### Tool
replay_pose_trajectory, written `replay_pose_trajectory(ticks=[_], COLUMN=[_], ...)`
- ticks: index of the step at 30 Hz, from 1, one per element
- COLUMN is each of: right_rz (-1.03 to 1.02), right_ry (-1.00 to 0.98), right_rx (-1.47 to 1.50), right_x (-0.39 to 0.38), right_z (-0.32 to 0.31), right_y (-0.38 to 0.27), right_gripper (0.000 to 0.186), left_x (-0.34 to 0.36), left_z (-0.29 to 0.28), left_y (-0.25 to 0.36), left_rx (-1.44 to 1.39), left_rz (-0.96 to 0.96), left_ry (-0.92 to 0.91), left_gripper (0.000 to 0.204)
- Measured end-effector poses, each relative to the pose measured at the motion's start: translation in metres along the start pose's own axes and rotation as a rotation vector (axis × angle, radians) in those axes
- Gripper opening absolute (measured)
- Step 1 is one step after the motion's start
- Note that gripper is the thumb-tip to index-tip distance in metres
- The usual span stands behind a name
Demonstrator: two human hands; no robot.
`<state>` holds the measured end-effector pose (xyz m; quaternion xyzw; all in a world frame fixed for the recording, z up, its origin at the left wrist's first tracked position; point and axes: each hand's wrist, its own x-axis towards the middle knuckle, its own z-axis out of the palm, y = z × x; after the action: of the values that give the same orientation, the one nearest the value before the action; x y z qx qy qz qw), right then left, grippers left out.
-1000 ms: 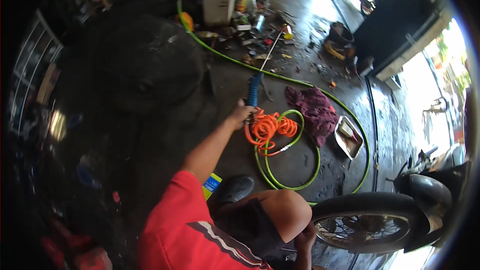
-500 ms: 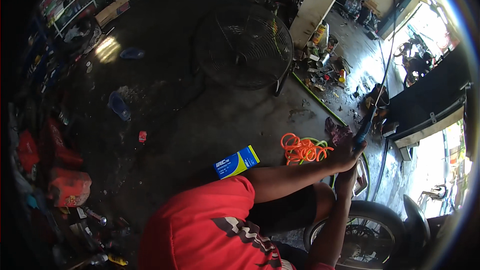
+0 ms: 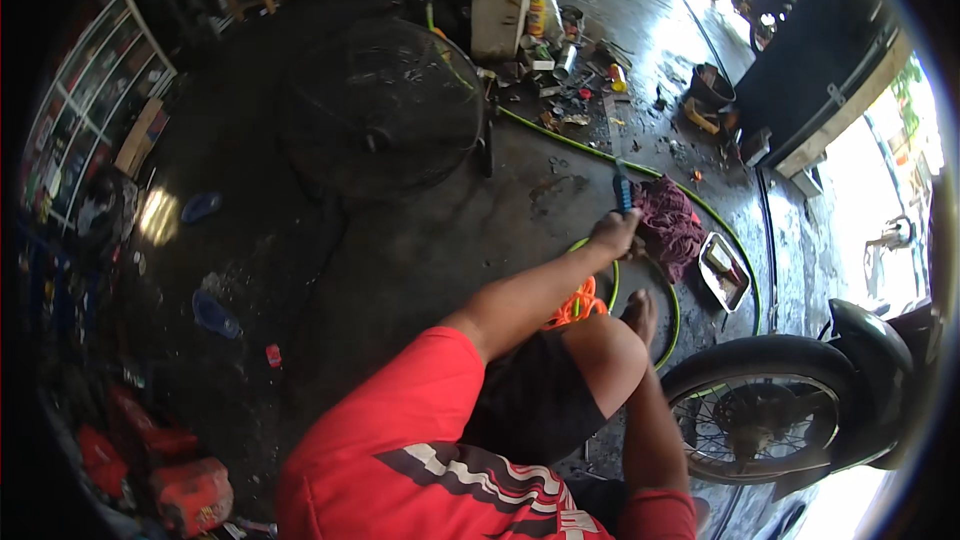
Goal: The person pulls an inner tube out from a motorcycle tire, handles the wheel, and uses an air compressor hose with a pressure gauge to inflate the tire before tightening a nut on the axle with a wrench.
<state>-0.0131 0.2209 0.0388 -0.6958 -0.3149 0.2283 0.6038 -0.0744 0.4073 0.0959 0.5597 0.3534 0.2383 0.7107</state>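
My left hand [image 3: 617, 232] grips the blue handle [image 3: 624, 190] of a tool whose long thin shaft is blurred. A crumpled maroon cloth [image 3: 668, 220] lies just beyond it. My right hand [image 3: 638, 315] is lower, beside my bent knee, apart from the tool; its fingers are small and blurred. An orange coiled hose [image 3: 575, 302] lies partly hidden behind my arm and leg, with green hose [image 3: 677, 315] looped around it on the floor.
A motorbike wheel [image 3: 760, 415] is at my right. A metal tray [image 3: 736, 285] lies past the cloth. A large fan [image 3: 385, 110] stands ahead left. Scattered cans and debris [image 3: 565, 70] surround the pillar [image 3: 500, 10]. Sandals [image 3: 215, 315] and red items [image 3: 190, 490] are at left.
Half a second ago both hands were together at the blue handle; now they are apart, my right hand lowered by the knee, my left still gripping. My view has also swung.
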Motion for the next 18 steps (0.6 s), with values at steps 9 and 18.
replay_pose_trajectory(ticks=[9,18], right_rz=[0.407,0.586], right_ry=[-0.048,0.041], right_rx=[0.136,0.039], right_x=[-0.086,-0.034], right_z=[0.003,-0.001], right_y=[0.095,0.053], right_gripper=[0.026,0.009], left_x=[0.069,0.272], left_z=[-0.114,-0.204], left_y=[-0.220,-0.136], left_rx=[1.156,1.220], left_rz=[-0.340,0.105], left_ry=[0.286,0.588], left_gripper=[0.056,0.034])
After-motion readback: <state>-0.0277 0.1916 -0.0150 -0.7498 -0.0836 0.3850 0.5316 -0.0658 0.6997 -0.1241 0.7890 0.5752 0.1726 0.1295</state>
